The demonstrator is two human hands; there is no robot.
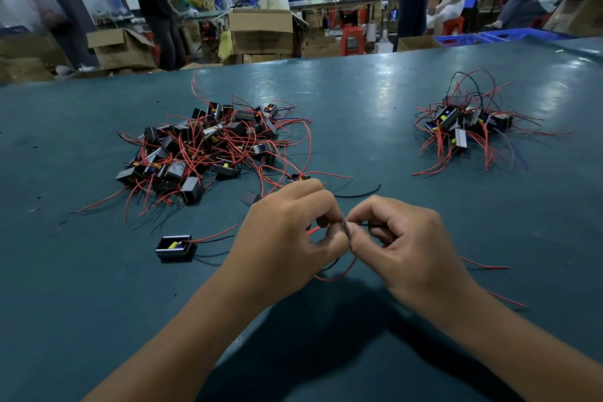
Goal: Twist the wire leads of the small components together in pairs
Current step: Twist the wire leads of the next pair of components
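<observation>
My left hand [290,235] and my right hand [404,245] meet low in the middle of the view, fingertips almost touching. Each pinches thin wire leads [346,225] where bare ends come together; a red and a black lead loop down below the hands. One small black component [176,247] with a yellow part lies to the left, its red and black leads running under my left hand. Another component [297,178] shows just behind my left hand.
A big tangled pile of black components with red leads [208,147] lies at the left on the teal table [98,303]. A smaller pile [470,127] lies far right. Loose red wires [483,266] trail right of my hand. Beyond the table are cardboard boxes and people.
</observation>
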